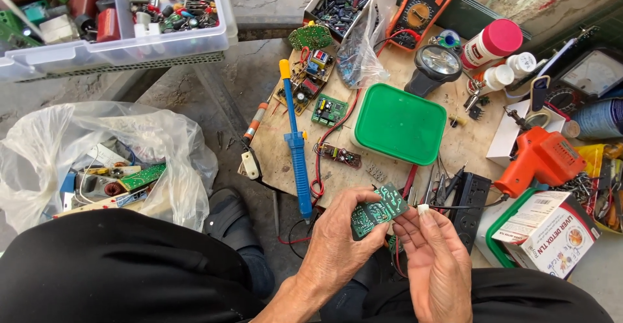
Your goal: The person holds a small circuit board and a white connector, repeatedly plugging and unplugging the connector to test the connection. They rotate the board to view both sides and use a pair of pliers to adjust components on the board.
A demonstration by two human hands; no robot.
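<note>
Left hand (337, 245) pinches green circuit board (379, 210) by edges; right hand (431, 258) nips small white part (423, 209); board looks light, stiff, fragile

Left hand (337, 245) pinches a green circuit board (378, 211), right hand (436, 261) holds a small white bit (423, 209) just beside it, blue desoldering pump (296, 144) & green lid (400, 123) on the board behind.

A single view was taken from a camera worn on the head, aimed steeply down over the lap. The hands were seen close at the bottom edge, a wooden board (454, 148) just beyond them, and bins farther off along the top.
</note>
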